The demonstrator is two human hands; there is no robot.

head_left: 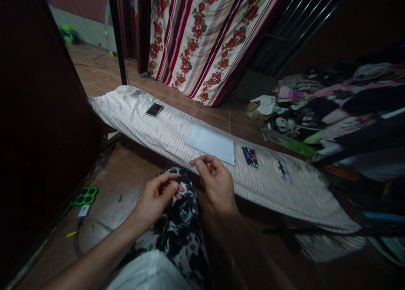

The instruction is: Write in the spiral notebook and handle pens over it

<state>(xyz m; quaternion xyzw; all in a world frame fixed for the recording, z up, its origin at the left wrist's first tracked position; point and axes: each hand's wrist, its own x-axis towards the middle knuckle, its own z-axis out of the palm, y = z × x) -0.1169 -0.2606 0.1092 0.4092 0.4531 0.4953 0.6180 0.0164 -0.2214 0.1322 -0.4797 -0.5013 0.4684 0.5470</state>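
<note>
Over my lap, my left hand [160, 197] is closed, its thumb drawn in toward curled fingers. Whatever it pinches, if anything, is too small to make out. To its right, my right hand [217, 182] is raised in a pinch, with a faint, thin glint at the fingertips that I cannot name. The two hands are apart. Just beyond the right hand, a spiral notepad [210, 143] lies on a striped cloth [167, 134] covering a long, low surface. A bundle of pens [249, 157] rests right of the notepad, and a small colourful packet [283, 171] lies farther right.
A phone [155, 109] lies on the cloth's far left. On the floor at left are a green power strip [86, 196] with a plug and cables, and a small dark object [120, 197]. A floral curtain [202, 41] hangs behind. Piled clothes [335, 104] fill the right side.
</note>
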